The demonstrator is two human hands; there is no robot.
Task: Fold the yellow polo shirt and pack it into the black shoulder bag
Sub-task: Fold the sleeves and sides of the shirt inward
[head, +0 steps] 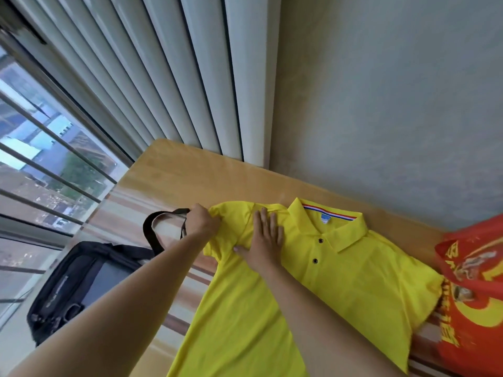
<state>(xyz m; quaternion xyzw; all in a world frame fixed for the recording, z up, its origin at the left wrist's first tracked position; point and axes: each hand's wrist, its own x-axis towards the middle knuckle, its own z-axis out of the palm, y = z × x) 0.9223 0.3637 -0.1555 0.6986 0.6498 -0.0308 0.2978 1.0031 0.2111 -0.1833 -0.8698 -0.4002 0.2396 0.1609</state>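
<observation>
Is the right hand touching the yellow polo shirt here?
Touching. The head view shows the right hand lying flat, palm down, on the yellow polo shirt near its shoulder.

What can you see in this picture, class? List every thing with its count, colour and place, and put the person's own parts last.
polo shirt: one, yellow, spread face up on the table, collar towards the wall
shirt buttons: two visible, dark, below the collar
shoulder bag: one, black, at the table's window side, its strap looping towards the shirt
carrier bag: one, red with yellow print, right of the shirt
table: one, light wood
blind: one, white slats, behind the table
window: one, barred, far left
wall: one, grey
left hand: one, grip closed on the shirt's sleeve
right hand: one, flat on the shirt, fingers spread
</observation>
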